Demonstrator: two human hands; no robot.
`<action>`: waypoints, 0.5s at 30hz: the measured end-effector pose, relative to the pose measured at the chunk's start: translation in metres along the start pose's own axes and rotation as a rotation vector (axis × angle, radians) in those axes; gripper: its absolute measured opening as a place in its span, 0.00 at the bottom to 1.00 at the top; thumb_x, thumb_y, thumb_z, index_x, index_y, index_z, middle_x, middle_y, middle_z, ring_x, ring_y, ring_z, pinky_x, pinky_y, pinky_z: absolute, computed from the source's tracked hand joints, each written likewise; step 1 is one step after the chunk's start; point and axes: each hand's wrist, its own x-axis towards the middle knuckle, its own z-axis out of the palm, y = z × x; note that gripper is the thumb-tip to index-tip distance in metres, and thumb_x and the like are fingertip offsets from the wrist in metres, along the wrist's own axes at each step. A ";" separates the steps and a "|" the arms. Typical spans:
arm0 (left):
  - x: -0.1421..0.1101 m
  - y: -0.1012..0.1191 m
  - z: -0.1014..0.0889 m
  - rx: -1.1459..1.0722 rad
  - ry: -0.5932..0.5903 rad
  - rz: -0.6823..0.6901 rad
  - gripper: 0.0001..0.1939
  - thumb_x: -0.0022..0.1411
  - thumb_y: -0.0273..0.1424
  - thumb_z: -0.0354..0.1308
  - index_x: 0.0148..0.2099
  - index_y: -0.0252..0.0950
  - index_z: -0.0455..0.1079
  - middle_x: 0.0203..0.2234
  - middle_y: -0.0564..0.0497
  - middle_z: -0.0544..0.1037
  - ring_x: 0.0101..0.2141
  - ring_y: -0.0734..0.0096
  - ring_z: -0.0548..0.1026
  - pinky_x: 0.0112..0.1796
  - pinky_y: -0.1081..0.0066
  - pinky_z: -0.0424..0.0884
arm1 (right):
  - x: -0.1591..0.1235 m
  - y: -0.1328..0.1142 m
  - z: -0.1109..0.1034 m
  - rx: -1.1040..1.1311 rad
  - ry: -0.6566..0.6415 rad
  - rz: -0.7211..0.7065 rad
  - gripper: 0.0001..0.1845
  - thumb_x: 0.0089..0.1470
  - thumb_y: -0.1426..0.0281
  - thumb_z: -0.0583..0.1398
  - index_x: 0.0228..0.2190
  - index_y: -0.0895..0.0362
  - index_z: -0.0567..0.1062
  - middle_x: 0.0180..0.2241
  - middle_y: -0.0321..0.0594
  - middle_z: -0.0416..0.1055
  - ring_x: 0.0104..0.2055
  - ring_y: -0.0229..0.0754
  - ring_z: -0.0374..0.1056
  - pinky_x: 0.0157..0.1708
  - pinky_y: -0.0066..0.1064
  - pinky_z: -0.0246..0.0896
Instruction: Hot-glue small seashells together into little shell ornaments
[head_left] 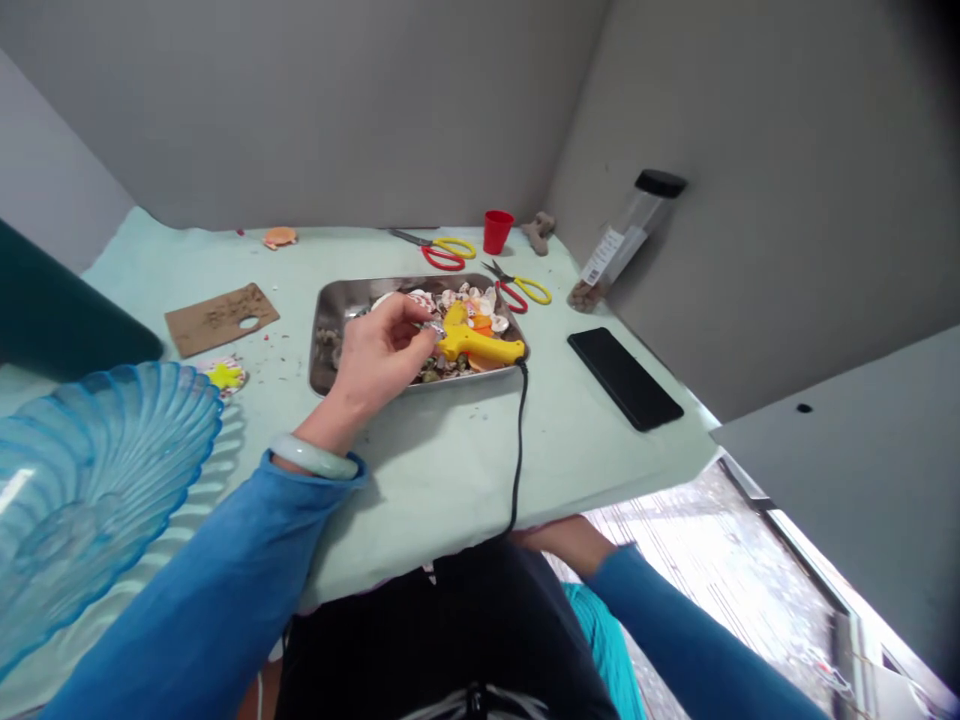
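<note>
- In the head view, I'm seeing the left hand (379,358) reaching over a metal tray (345,298) on the cloth-covered counter (427,470); its thumb and fingers are curving toward each other, but I cannot tell whether they are gripping anything.
- A yellow glue gun (489,347) is lying across the tray's right part, just beside those fingertips, over a heap of shells (491,300); its black cord (519,440) is running down to the counter's front edge.
- The right hand (538,536) is resting low at that edge, partly hidden, so I cannot tell its state.
- Behind the tray, two scissors (429,243) (507,278) are lying near a red cup (497,232).
- A phone (626,378) is lying to the right, near a clear jar (616,250).
- On the left, a scalloped blue dish (82,470) is sitting near a brown board (214,320).
</note>
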 end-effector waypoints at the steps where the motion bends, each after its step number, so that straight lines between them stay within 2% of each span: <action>1: 0.000 0.003 0.000 -0.016 0.011 -0.010 0.07 0.49 0.27 0.62 0.33 0.35 0.68 0.26 0.54 0.74 0.27 0.72 0.76 0.31 0.73 0.74 | -0.003 -0.006 -0.008 0.027 -0.101 -0.020 0.09 0.52 0.63 0.64 0.36 0.52 0.77 0.29 0.34 0.76 0.24 0.36 0.69 0.21 0.26 0.66; 2: -0.001 0.006 0.001 -0.037 0.018 -0.026 0.07 0.49 0.28 0.62 0.33 0.35 0.68 0.25 0.54 0.74 0.26 0.73 0.76 0.31 0.73 0.74 | -0.005 -0.014 -0.019 0.056 -0.205 -0.046 0.07 0.47 0.64 0.67 0.31 0.50 0.78 0.22 0.30 0.74 0.19 0.34 0.67 0.15 0.23 0.61; 3: -0.001 0.011 0.002 -0.064 0.025 -0.046 0.07 0.49 0.28 0.62 0.32 0.35 0.68 0.24 0.55 0.73 0.25 0.73 0.76 0.30 0.74 0.73 | -0.006 -0.024 -0.033 0.100 -0.343 -0.076 0.08 0.45 0.66 0.68 0.31 0.50 0.79 0.20 0.27 0.74 0.16 0.33 0.66 0.13 0.21 0.59; 4: -0.003 0.016 0.004 -0.099 0.027 -0.067 0.07 0.49 0.28 0.62 0.32 0.34 0.67 0.23 0.56 0.73 0.24 0.74 0.76 0.29 0.74 0.73 | -0.005 -0.035 -0.048 0.145 -0.467 -0.097 0.11 0.47 0.67 0.68 0.36 0.48 0.78 0.22 0.26 0.75 0.18 0.32 0.68 0.16 0.19 0.62; 6: -0.006 0.026 0.012 -0.179 -0.006 -0.113 0.07 0.50 0.28 0.62 0.32 0.34 0.67 0.21 0.56 0.73 0.22 0.74 0.75 0.27 0.74 0.73 | 0.004 -0.054 -0.080 0.257 -0.590 -0.068 0.11 0.54 0.68 0.63 0.42 0.50 0.76 0.30 0.31 0.77 0.28 0.33 0.73 0.28 0.20 0.68; 7: -0.009 0.030 0.017 -0.225 -0.036 -0.134 0.07 0.50 0.28 0.62 0.32 0.34 0.67 0.21 0.56 0.73 0.22 0.73 0.76 0.27 0.73 0.73 | 0.012 -0.061 -0.092 0.304 -0.526 -0.045 0.08 0.57 0.69 0.60 0.40 0.51 0.76 0.32 0.33 0.77 0.31 0.34 0.73 0.32 0.23 0.68; 8: -0.011 0.034 0.023 -0.266 -0.073 -0.158 0.07 0.50 0.28 0.62 0.32 0.34 0.67 0.21 0.55 0.74 0.22 0.72 0.76 0.27 0.72 0.73 | 0.021 -0.064 -0.101 0.323 -0.352 -0.033 0.07 0.59 0.69 0.57 0.37 0.52 0.76 0.31 0.34 0.76 0.32 0.34 0.72 0.34 0.25 0.68; 10: -0.015 0.040 0.036 -0.322 -0.142 -0.208 0.08 0.50 0.29 0.62 0.32 0.34 0.67 0.25 0.53 0.76 0.22 0.72 0.77 0.27 0.72 0.73 | 0.045 -0.059 -0.108 0.215 0.179 0.023 0.07 0.59 0.68 0.56 0.34 0.52 0.75 0.33 0.36 0.75 0.32 0.36 0.70 0.34 0.28 0.67; 11: -0.017 0.042 0.043 -0.341 -0.173 -0.228 0.08 0.50 0.29 0.62 0.32 0.34 0.67 0.27 0.53 0.76 0.22 0.72 0.77 0.28 0.72 0.73 | 0.058 -0.051 -0.106 0.143 0.379 0.030 0.06 0.58 0.68 0.58 0.38 0.53 0.74 0.36 0.38 0.74 0.33 0.37 0.69 0.35 0.31 0.66; 12: -0.018 0.043 0.049 -0.356 -0.194 -0.240 0.08 0.49 0.29 0.62 0.32 0.34 0.67 0.28 0.53 0.76 0.23 0.73 0.76 0.28 0.71 0.74 | 0.070 -0.042 -0.102 0.116 0.463 0.010 0.11 0.56 0.67 0.60 0.42 0.53 0.73 0.40 0.40 0.73 0.33 0.38 0.69 0.34 0.32 0.66; 13: -0.019 0.043 0.055 -0.372 -0.203 -0.244 0.09 0.49 0.30 0.63 0.33 0.34 0.66 0.28 0.53 0.76 0.23 0.73 0.76 0.29 0.71 0.74 | 0.082 -0.032 -0.097 0.131 0.479 -0.023 0.16 0.54 0.67 0.61 0.45 0.53 0.71 0.43 0.42 0.71 0.34 0.38 0.69 0.33 0.31 0.66; 15: -0.017 0.041 0.063 -0.398 -0.184 -0.244 0.10 0.49 0.30 0.63 0.33 0.35 0.66 0.26 0.54 0.75 0.24 0.74 0.76 0.30 0.70 0.75 | 0.099 -0.014 -0.088 0.189 0.476 -0.062 0.13 0.55 0.68 0.60 0.43 0.54 0.72 0.42 0.41 0.71 0.35 0.38 0.68 0.32 0.30 0.65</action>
